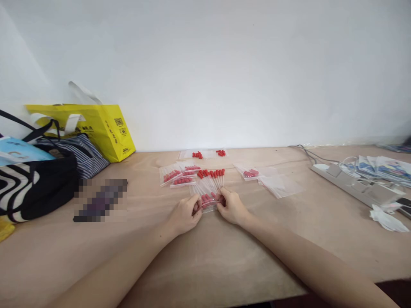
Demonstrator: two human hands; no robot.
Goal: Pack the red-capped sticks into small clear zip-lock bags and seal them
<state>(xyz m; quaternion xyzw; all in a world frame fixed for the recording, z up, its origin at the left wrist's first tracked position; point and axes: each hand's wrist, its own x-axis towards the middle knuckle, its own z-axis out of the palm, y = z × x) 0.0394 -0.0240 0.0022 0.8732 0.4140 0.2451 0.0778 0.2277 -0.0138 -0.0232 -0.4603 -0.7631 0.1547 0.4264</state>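
Note:
A small clear zip bag (209,208) lies in front of me with several red-tipped sticks inside. My left hand (186,214) pinches its near left edge, and my right hand (231,207) pinches the right end of the same edge. Just beyond the bag, loose white sticks with red tips (211,173) are fanned out on the table. Left of them lie filled clear bags (182,181), overlapping one another. To the right sit another bag with red tips (250,173) and flat clear bags (278,185) that show nothing red. My fingertips are partly hidden.
Farther back by the wall is a clear bag with two red clusters (205,154). Yellow (118,132), striped (91,158) and black (64,184) bags crowd the left, near a pixelated dark object (102,199). A power strip (346,184), packets (385,169) and crumpled white plastic (389,219) lie right.

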